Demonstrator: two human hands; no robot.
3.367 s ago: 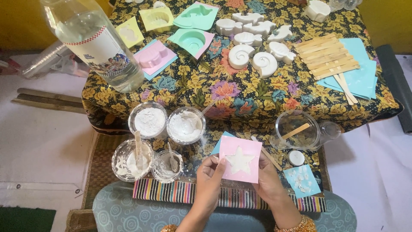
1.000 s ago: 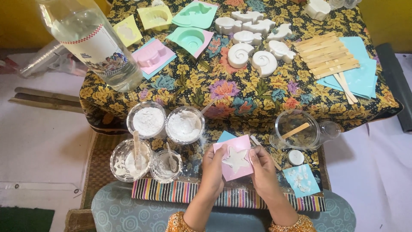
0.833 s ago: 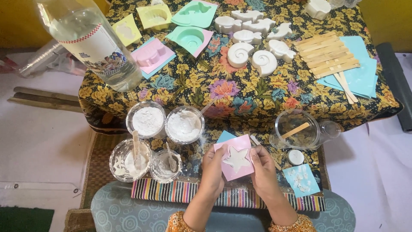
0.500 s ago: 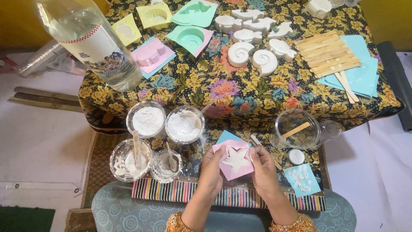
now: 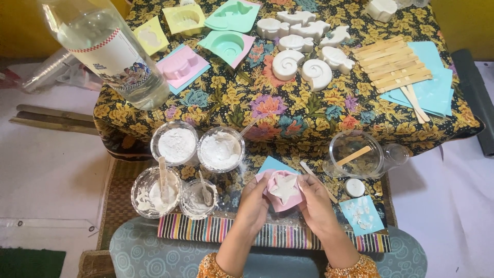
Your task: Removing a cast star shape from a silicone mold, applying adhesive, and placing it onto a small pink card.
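1. Hands meet low at the centre: the left hand (image 5: 253,198) and right hand (image 5: 315,201) both grasp a pink mould (image 5: 282,194), fingers (image 5: 303,181) curled over its edges from either side.
2. Between the 2 sets of fingers, a white star cast (image 5: 284,187) sits in the mould, facing up.
3. Just beyond the fingers, a blue sheet (image 5: 271,165) peeks out from under the mould.
4. Left of the left fingers stand 4 clear cups: 2 with white powder (image 5: 176,144), 2 with wet mix and sticks (image 5: 156,191).
5. Right of the right fingers, an empty cup (image 5: 356,154) holds 1 stick; a blue card (image 5: 361,215) with white chips lies near.
6. Far beyond the fingers, the floral counter (image 5: 288,108) carries shell casts (image 5: 302,67), coloured moulds (image 5: 226,45), wooden sticks (image 5: 393,62) and a bottle (image 5: 110,51).
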